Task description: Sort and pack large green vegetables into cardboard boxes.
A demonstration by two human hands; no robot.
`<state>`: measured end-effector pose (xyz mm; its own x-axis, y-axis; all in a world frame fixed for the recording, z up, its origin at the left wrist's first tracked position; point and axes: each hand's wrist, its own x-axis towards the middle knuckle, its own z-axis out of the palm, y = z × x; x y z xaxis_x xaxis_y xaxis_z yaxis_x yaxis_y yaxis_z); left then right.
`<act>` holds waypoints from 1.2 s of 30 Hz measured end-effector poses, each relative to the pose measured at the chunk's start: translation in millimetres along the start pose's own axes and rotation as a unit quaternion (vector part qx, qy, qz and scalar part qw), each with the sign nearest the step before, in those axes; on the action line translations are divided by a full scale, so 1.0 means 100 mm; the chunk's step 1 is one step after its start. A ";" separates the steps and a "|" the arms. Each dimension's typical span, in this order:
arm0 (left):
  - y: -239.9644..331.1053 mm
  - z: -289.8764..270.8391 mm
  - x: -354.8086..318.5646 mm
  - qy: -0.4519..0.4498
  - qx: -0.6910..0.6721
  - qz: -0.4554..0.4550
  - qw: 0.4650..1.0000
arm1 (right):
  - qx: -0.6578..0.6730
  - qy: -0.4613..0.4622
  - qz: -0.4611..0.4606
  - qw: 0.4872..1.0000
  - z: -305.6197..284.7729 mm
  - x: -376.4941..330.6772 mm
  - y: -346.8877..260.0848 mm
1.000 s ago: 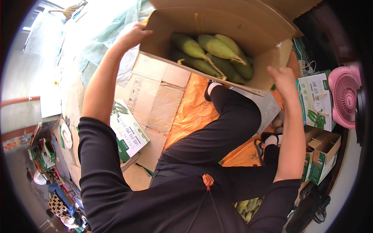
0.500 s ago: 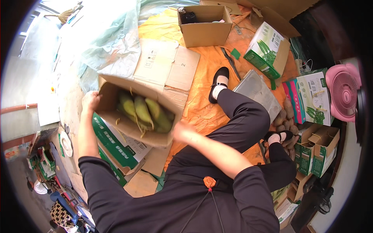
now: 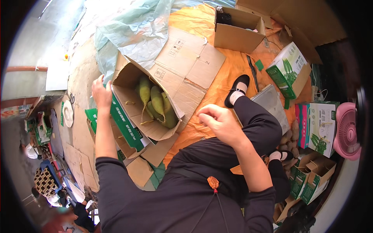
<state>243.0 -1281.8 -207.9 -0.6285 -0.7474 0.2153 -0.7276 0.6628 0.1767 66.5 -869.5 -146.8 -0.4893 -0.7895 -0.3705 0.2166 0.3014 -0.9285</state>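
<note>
A cardboard box [image 3: 133,112] stands tilted in front of me, open at the top, with several long green radishes [image 3: 157,101] inside. Thin yellowish stems trail from their ends. At the box's left edge is my left hand [image 3: 101,93], fingers extended and apart; whether a fingertip touches the edge I cannot tell. My right hand [image 3: 220,119] hovers to the right of the box, clear of it, with loosely bent fingers and nothing in them. Green-and-white printed cartons [image 3: 126,122] lie under the box's near left side.
Flattened cardboard [image 3: 186,58] and clear plastic sheeting [image 3: 132,35] lie beyond the box. Another open box [image 3: 239,37] stands at the back. To the right are printed cartons [image 3: 289,70], potato-like tubers [image 3: 289,141] and a pink fan [image 3: 347,132]. A person [image 3: 64,221] shows at lower left.
The box of radishes has been set down and let go by both hands. My right hand has moved off its near right corner. The whole view has also shifted.
</note>
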 end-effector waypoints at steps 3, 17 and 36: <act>-0.01 -0.14 -0.40 0.126 -0.008 0.014 0.992 | 0.050 0.051 -0.020 0.997 -0.19 -0.19 -0.04; -0.51 -0.03 -1.68 -0.173 -0.379 -0.320 0.851 | 0.083 0.207 -0.058 0.973 -1.09 -1.18 0.07; -0.19 0.14 -2.86 -0.383 0.180 -0.001 0.906 | 0.050 0.451 -0.126 0.882 -1.80 -2.67 0.46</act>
<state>432.7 -1080.8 -285.9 -0.5326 -0.6523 -0.5394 -0.6850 0.7065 -0.1780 55.0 -547.9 -94.9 -0.9960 -0.0643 -0.0618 0.0557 0.0922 -0.9942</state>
